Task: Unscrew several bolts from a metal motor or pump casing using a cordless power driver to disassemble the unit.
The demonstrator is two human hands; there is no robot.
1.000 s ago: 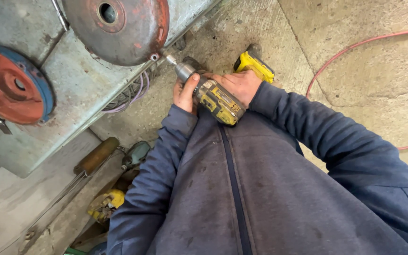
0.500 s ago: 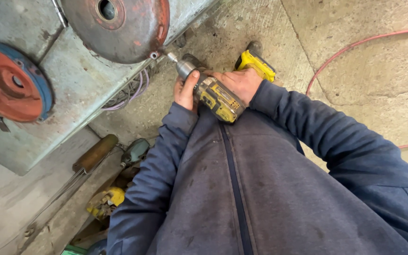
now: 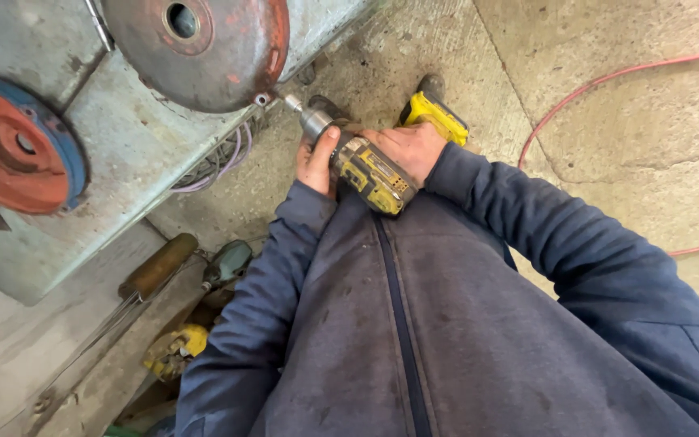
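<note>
Since half a second ago the yellow cordless driver [image 3: 374, 171] sits a little closer to the rusty round disc [image 3: 204, 50]; otherwise posture unchanged. Right hand [image 3: 408, 150] is clamped on the driver's grip; left hand [image 3: 317, 160] is wrapped around its front, thumb on the metal chuck [image 3: 315, 123]. The bit tip [image 3: 291, 102] touches a small fastener [image 3: 262, 99] at the disc's lower edge, over the grey metal housing [image 3: 123, 137].

Risks, judged:
- Bit meets the fastener at an angle; it may cam out and skid along the housing.
- Thumb on the chuck could get pinched if it spins.
- Red cable [image 3: 608, 81] on the concrete floor [image 3: 624, 162] is a trip hazard.
</note>
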